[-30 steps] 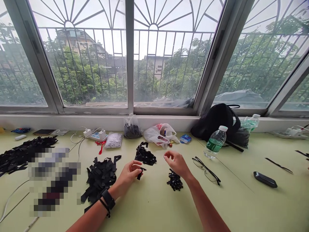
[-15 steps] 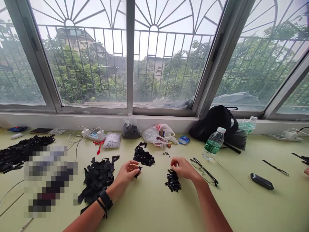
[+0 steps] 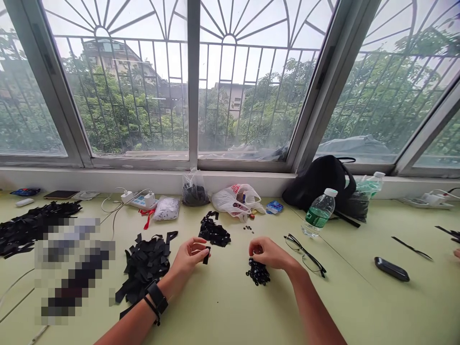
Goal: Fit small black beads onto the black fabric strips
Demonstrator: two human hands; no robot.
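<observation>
My left hand point(image 3: 192, 256) pinches a short black fabric strip point(image 3: 206, 256) between thumb and fingers, over the pale green table. At the far edge of a pile of small black rings point(image 3: 258, 274), my right hand point(image 3: 265, 251) is closed with its fingertips bent down. Whatever those fingertips hold, if anything, is hidden. Left of my left wrist spreads a pile of loose black strips point(image 3: 145, 268). Beyond and between the hands lies a smaller heap of black strips point(image 3: 214, 231), some showing light spots. A few loose rings point(image 3: 247, 228) lie past my right hand.
Eyeglasses point(image 3: 305, 255) and a water bottle point(image 3: 318, 213) stand right of my right hand. Along the window side are a white plastic bag point(image 3: 237, 201), a bag of black pieces point(image 3: 195, 191) and a black bag point(image 3: 316, 184). A black case point(image 3: 391, 269) lies farther right.
My right hand has shifted slightly left over the ring pile. The strip in my left hand has turned more upright and shows more of its length.
</observation>
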